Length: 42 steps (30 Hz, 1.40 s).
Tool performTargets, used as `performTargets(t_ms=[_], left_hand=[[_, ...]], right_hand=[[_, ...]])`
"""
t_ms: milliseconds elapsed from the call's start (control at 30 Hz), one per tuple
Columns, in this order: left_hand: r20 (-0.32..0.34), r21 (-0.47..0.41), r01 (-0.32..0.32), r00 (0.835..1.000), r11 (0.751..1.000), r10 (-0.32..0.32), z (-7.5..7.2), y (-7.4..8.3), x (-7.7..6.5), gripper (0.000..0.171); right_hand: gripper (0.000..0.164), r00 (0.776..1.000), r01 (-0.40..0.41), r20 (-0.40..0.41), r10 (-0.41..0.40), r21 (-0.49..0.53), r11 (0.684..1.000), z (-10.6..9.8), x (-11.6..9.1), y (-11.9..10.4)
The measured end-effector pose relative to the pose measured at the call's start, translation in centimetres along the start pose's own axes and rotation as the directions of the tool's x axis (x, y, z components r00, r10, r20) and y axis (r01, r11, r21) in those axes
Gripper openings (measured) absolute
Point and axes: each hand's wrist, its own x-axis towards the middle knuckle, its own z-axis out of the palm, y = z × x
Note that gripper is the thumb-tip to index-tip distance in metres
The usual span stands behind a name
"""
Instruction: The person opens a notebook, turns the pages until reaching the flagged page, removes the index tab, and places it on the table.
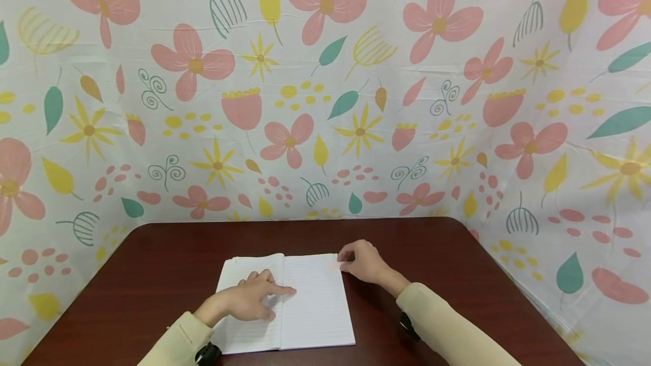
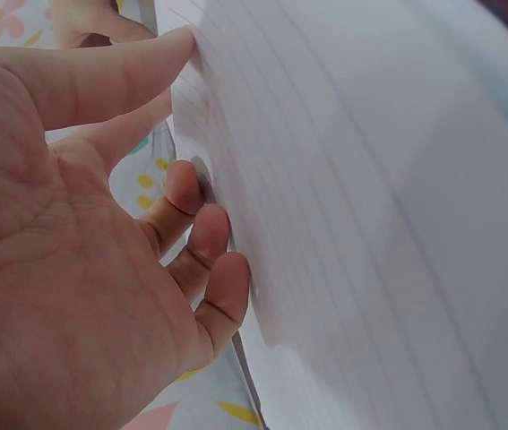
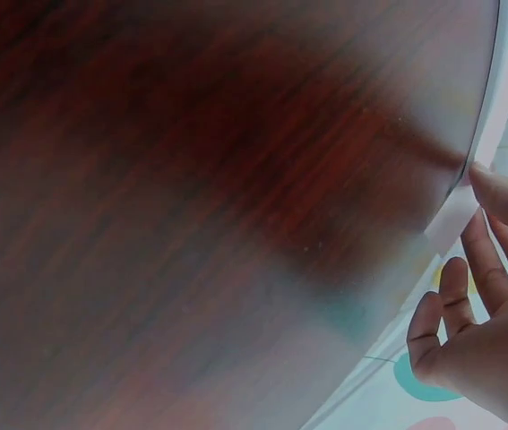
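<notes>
An open lined notebook (image 1: 317, 321) lies on the dark red-brown table. My left hand (image 1: 250, 297) rests over its middle, the index finger stretched across the fold onto the right page and the thumb on the left page. Close up, the left hand (image 2: 83, 206) touches the ruled paper (image 2: 352, 233) with its fingertips. At the notebook's top right corner, my right hand (image 1: 367, 262) pinches a small pale pink sticky note (image 1: 334, 265) between thumb and fingers. In the right wrist view, the right hand (image 3: 495, 296) holds this slip (image 3: 452, 220) against the notebook's edge (image 3: 495, 107).
The wood-grain table (image 1: 168, 275) extends on both sides of the notebook. A flower-printed cloth (image 1: 325, 100) hangs behind and at the sides of it. Dark wrist devices (image 1: 207, 353) show at both sleeves.
</notes>
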Motion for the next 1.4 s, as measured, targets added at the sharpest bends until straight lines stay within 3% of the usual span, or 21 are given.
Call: performTargets(t_ms=[633,1100,1400], left_hand=[[0.009,-0.021,0.002,1.0,1.0,-0.002,-0.1,0.1,0.0,0.06],[0.012,-0.017,-0.001,1.0,1.0,0.002,0.0,0.0,0.1,0.061],[0.009,-0.01,0.001,1.0,1.0,-0.001,0.0,0.0,0.1,0.061]], right_hand=[[0.009,1.0,0.029,0.007,-0.029,0.019,0.999,-0.1,-0.1,-0.2],[0.006,0.999,0.027,-0.041,-0.025,0.059,0.998,0.0,-1.0,0.0],[0.007,0.999,0.009,-0.036,-0.008,0.036,0.999,-2.1,-1.1,0.6]])
